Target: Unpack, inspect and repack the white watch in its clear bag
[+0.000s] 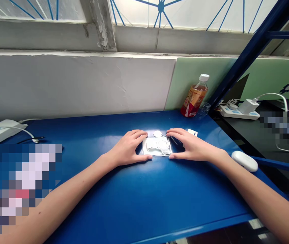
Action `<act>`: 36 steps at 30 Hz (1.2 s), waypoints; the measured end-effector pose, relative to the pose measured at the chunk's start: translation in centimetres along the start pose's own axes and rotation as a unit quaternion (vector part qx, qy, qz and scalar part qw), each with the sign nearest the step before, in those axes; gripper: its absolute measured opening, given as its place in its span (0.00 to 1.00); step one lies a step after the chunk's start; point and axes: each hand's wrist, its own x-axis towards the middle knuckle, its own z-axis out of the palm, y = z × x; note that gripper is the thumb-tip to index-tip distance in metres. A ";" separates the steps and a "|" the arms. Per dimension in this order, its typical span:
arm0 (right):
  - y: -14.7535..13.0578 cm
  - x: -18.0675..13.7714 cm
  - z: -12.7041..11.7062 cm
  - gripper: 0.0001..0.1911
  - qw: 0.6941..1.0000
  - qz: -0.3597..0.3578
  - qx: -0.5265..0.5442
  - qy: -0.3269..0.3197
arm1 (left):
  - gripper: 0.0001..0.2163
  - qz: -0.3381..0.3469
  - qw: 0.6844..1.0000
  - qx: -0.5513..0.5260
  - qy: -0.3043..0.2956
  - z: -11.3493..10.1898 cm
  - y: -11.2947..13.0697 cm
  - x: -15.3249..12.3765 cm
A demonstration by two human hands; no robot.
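Observation:
A shiny clear plastic pouch [157, 146] with whitish contents lies flat on the blue table [144, 196]. My left hand [130, 147] curves around its left side, thumb and fingers apart. On its right side my right hand [187, 145] is placed the same way, fingertips near the pouch edge. Whether the fingertips press on the pouch or only rest beside it, I cannot tell. Just behind the pouch sits a small round white disc [157, 134]. A small white card-like piece [192, 132] shows partly behind my right hand.
A bottle of reddish drink [194, 96] stands at the back right. Nearer is a white rounded case [244, 161] by the right edge. Power strips lie at the left [3, 130] and far right [239, 112]. A blue metal post [246, 54] slants up at the right.

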 end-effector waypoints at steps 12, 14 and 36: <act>0.0 -0.2 0.0 0.43 1.000 -0.012 -0.010 0.010 | 0.35 0.004 1.000 -0.010 0.006 0.1 0.0 0.0; 0.1 -0.2 0.1 0.41 1.000 -0.015 -0.008 0.013 | 0.35 0.001 1.000 -0.015 0.007 0.1 -0.1 -0.1; -0.6 0.1 -0.4 0.21 0.993 -0.099 -0.024 0.056 | 0.25 0.017 0.996 -0.021 0.081 -0.1 0.1 -0.3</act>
